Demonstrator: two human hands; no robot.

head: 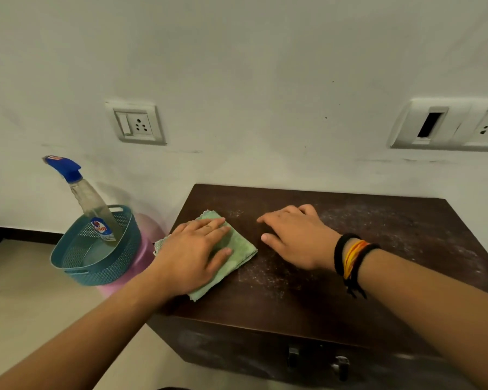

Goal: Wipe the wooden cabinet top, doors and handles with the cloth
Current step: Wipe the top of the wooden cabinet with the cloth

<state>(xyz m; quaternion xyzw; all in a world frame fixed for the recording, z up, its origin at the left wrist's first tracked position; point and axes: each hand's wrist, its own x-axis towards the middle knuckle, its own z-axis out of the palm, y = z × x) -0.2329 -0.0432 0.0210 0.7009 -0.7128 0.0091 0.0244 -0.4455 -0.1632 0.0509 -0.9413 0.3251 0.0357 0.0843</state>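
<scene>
A dark wooden cabinet [350, 277] stands against the white wall, its top streaked with pale dust. A folded green cloth [241, 250] lies on the top's left part. My left hand [192, 254] presses flat on the cloth, fingers spread over it. My right hand [296, 237] rests palm down on the bare top just right of the cloth, fingers apart, holding nothing. Two metal handles [317, 358] show on the cabinet's front doors near the lower edge.
Left of the cabinet a blue perforated basket [79, 268] sits on a pink stool [147, 249] and holds a spray bottle [88, 198] with a blue trigger. Socket plates [137, 123] are on the wall above. Beige floor lies at the left.
</scene>
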